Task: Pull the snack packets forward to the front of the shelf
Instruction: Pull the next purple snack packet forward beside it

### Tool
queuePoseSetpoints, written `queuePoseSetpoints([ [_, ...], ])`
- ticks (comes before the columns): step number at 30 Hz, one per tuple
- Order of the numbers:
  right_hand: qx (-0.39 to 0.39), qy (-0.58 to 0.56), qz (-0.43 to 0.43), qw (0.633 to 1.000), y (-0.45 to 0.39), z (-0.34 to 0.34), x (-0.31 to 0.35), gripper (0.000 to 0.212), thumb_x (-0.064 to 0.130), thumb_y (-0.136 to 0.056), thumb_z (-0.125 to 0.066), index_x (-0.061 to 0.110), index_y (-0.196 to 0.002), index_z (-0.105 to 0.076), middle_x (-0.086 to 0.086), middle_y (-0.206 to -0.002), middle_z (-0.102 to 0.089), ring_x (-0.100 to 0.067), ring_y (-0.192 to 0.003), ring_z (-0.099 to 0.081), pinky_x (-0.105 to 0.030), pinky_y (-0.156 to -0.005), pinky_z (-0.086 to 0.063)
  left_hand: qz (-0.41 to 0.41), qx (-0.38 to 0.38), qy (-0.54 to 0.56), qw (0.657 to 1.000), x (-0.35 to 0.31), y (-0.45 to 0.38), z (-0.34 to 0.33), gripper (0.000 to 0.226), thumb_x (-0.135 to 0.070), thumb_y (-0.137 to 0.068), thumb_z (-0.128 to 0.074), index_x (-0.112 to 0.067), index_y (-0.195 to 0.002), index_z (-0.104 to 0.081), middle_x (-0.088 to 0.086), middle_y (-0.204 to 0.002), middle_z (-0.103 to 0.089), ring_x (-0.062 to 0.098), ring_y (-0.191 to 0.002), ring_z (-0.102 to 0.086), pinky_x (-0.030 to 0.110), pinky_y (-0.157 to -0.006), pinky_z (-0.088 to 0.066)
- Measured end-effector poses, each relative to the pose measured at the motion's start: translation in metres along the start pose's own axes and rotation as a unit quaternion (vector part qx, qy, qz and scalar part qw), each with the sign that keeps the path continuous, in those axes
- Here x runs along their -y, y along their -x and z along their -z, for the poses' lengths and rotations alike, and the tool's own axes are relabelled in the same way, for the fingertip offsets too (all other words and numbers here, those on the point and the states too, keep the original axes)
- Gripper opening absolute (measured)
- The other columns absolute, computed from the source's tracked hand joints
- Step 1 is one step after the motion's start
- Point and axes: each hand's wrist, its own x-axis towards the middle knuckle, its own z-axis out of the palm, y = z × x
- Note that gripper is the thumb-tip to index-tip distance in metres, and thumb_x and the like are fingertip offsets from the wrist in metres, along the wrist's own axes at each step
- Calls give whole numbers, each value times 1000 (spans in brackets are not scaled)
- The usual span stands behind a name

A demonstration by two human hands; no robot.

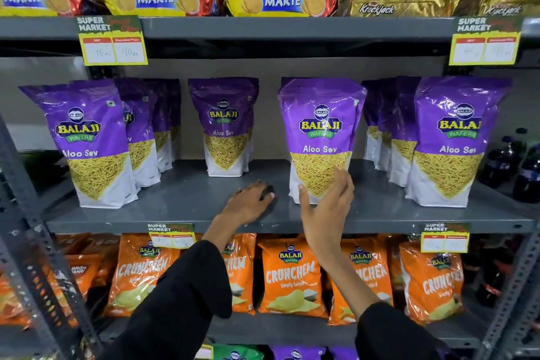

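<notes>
My right hand [327,207] was spread wide against a glossy purple Aloo Sev pouch [320,137] standing upright near the shelf edge. Left hand [251,202] lay loosely curled, empty, on the smooth grey metal shelf [175,207] just beside it.

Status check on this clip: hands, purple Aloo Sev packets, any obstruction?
Left hand flat on grey shelf, empty. Right hand open against third packet, already forward. Second packet set back. Nothing in the way.
</notes>
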Motion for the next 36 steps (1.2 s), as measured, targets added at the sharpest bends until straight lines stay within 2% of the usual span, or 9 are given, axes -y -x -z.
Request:
queuePoseSetpoints([
  [3, 29, -80, 77, 993, 19, -12, 21, 43, 34, -98, -61, 20, -135, -44, 0, -137, -45, -16, -127, -50, -40, -97, -54, 10, -37, 3, 999, 27, 19, 6, 52, -49, -103, -35, -25, -149, -40, 6, -159, -43, 34, -139, -47, 48, -116, -35],
  [6, 105, -109, 67, 986, 25, -41, 57, 39, 29, -96, -62, 19, -131, -48, 0, -131, -50, -17, -119, -54, -37, -97, -52, 24, -76, -19, 997, 69, 38, 24, 51, -44, -105, -35, -22, -151, -39, 10, -157, -44, 34, -141, -45, 50, -121, -26],
  [9, 163, -106, 19, 981, 19, -85, 88, 51, 26, -91, -69, 10, -135, -47, -8, -134, -50, -26, -122, -52, -39, -101, -47, 39, -82, -41, 995, 115, 47, 45, 52, -40, -106, -35, -18, -153, -38, 8, -163, -36, 30, -151, -32, 47, -124, -21],
  [12, 207, -85, -53, 973, 6, -130, 113, 73, 28, -86, -75, 5, -144, -37, -18, -143, -42, -37, -131, -43, -42, -105, -39, 34, -74, -41, 996, 154, 47, 65, 50, -40, -106, -34, -19, -152, -39, 8, -165, -32, 28, -154, -26, 47, -124, -20],
  [18, 193, -9, -156, 969, -18, -204, 135, 104, 40, -76, -84, -4, -149, -24, -26, -150, -34, -48, -138, -35, -53, -107, -38, 22, -31, -66, 997, 194, 39, 82, 58, -42, -107, -30, -16, -159, -27, 7, -170, -18, 25, -157, -15, 44, -127, -12],
  [24, 197, 62, -210, 956, -30, -244, 143, 139, 42, -67, -91, -1, -158, 5, -28, -162, -12, -47, -149, -21, -56, -114, -32, -20, 26, -103, 994, 209, 34, 76, 56, -39, -107, -27, -10, -156, -30, 11, -168, -22, 27, -155, -18, 44, -125, -7],
  [27, 206, 71, -236, 947, -34, -252, 141, 146, 42, -63, -94, 3, -159, 10, -26, -165, -8, -43, -153, -17, -57, -119, -29, -28, 52, -128, 990, 212, 31, 75, 57, -36, -108, -23, -11, -158, -24, 10, -169, -16, 26, -156, -12, 49, -126, -8],
  [31, 207, 55, -249, 945, -36, -258, 138, 147, 37, -63, -95, 7, -160, 10, -22, -165, -15, -39, -153, -21, -56, -119, -30, -27, 62, -141, 988, 213, 29, 73, 60, -38, -107, -18, -9, -160, -16, 8, -170, -12, 26, -158, -8, 52, -126, -9],
  [36, 186, 62, -238, 951, -33, -256, 137, 138, 35, -63, -95, 6, -160, -1, -21, -161, -27, -39, -149, -30, -56, -116, -35, -23, 49, -127, 990, 212, 29, 72, 61, -39, -107, -20, -10, -160, -15, 6, -170, -13, 25, -158, -9, 53, -126, -9],
])
